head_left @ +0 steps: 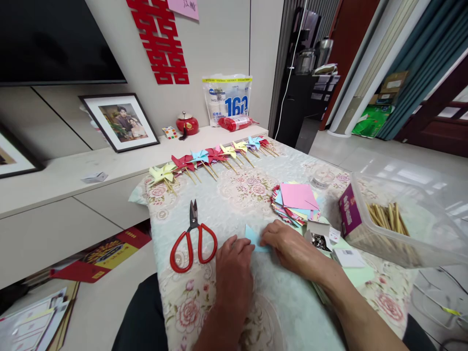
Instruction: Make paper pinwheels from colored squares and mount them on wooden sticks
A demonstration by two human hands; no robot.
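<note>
My left hand (234,265) lies low with its fingers nearly together, the tips at the left side of a blue paper (253,236); my right hand (288,243) curls its fingertips onto the paper's right side; I cannot tell whether either one pinches it or only presses; the paper lies on the table (234,219) between the two. From the paper, the scissors (193,224) rest at nine o'clock, red handles spread toward me; the pinwheels (200,156) run from ten to twelve along the far edge; the stack (298,196), a pink sheet uppermost, sits between one and two, with the tape (322,178) beyond it; the pin box (316,226) stands open at three, close by my right arm, silvery pieces inside; farther out near three is the clear tub (435,219), holding sticks (389,218); on the shelf (73,183) past the table, a red pot (187,125) stands at eleven.
</note>
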